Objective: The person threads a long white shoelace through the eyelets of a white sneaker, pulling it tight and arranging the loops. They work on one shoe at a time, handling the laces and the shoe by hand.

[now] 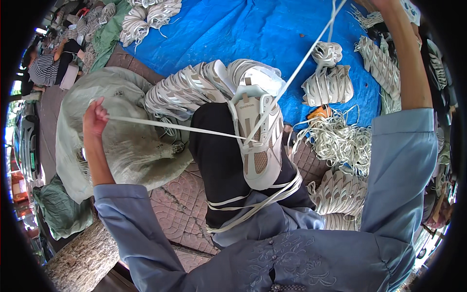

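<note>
A white and beige sneaker (261, 168) rests on my lap, toe toward me, with a white shoelace (177, 127) threaded through its lower eyelets. My left hand (95, 117) is out to the left, closed on one end of the lace, which runs taut to the shoe. The other length rises tight to the upper right and leaves the picture near my right hand (386, 3). That hand is raised at the top edge, its fingers cut off from view. Several loose laces (253, 207) lie across my thighs below the toe.
Stacked sneakers (189, 90) stand beyond my knees, beside a pale sack (109, 160). A blue tarp (209, 36) carries more shoes (331, 85). A heap of white laces (335, 141) lies to the right, above another shoe stack (340, 192). Another person (48, 68) sits far left.
</note>
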Motion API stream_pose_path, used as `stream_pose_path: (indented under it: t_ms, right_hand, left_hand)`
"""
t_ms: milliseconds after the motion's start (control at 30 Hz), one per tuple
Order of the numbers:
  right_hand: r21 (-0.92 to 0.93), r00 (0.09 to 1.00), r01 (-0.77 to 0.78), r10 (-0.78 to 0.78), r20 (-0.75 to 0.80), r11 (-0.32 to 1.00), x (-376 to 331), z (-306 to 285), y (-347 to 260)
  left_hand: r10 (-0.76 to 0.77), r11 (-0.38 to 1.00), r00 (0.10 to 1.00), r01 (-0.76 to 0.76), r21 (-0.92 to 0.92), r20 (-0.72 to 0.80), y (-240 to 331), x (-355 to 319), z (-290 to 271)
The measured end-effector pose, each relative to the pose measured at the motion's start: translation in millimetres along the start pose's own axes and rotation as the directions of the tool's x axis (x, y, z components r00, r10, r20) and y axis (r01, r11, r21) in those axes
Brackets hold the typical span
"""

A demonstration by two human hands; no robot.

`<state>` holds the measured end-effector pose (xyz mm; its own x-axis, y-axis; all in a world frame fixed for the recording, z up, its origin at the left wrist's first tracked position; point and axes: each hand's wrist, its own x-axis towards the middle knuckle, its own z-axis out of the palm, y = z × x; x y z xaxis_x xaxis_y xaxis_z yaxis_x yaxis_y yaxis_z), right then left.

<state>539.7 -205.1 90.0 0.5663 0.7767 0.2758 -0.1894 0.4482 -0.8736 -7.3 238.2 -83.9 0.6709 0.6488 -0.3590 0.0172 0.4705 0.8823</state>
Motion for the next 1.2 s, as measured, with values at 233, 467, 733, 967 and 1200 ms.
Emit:
stream_pose_path:
  t_ms: [233,467,733,967,1200]
  right_hand:
    - [-0.239,0.907,-0.287,0.183,-0.379,0.928,-101.3,-87.0,55.0]
    - [-0.501,0.911,-0.410,0.372,-0.180,0.762,-156.7,-19.0,87.6]
    - [-0.858,0.950,0.083,0.219,0.221,0.507,-256.1,84.4,220.2]
    - [-0.897,0.890,0.403,0.151,0.431,0.181,-273.1,100.8,226.0]
    - [-0.902,0.880,0.418,0.196,0.432,0.109,-265.6,110.4,245.5]
  left_hand:
    - [0.030,0.913,0.899,0.153,0.378,-0.436,-6.5,-40.4,-34.0]
    - [0.516,-0.476,0.719,-0.212,0.854,0.466,-66.5,-75.1,148.3]
    - [0.337,-0.112,0.553,-0.780,0.616,0.762,-173.2,-109.0,304.1]
    - [0.303,-0.177,0.549,-0.771,0.612,0.779,-191.0,-118.6,303.5]
    - [0.270,-0.258,0.505,-0.782,0.567,0.820,-195.3,-114.0,298.7]
